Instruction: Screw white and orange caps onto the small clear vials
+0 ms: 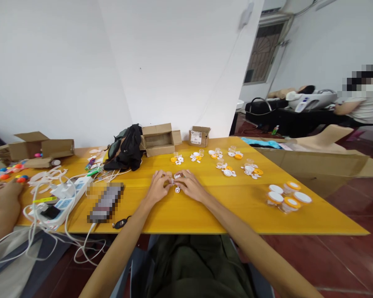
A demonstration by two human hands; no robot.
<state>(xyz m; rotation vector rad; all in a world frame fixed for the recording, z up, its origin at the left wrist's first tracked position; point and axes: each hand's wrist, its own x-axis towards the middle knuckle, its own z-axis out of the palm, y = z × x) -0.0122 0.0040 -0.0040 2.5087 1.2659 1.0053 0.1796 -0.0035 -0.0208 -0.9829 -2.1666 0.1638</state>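
Observation:
Over the middle of the yellow table [192, 219], my left hand [159, 186] and my right hand [189, 185] meet at the fingertips. Both are closed around small white pieces that are too small to make out well. A white piece with dark holes or dots [177, 190] lies on the table just below the fingers. Past my hands sit groups of small clear cups with white and orange parts, one straight ahead [178, 159] and others further right [228, 171]. To the right stand several clear jars with white and orange lids [291, 203].
Left of my hands are a phone [106, 203], a key fob [121, 223], a power strip [71, 200] with tangled cables and a black bag [129, 147]. Open cardboard boxes [158, 140] stand at the back. Another person's arm [8, 207] rests at far left; a person [365, 103] sits at far right.

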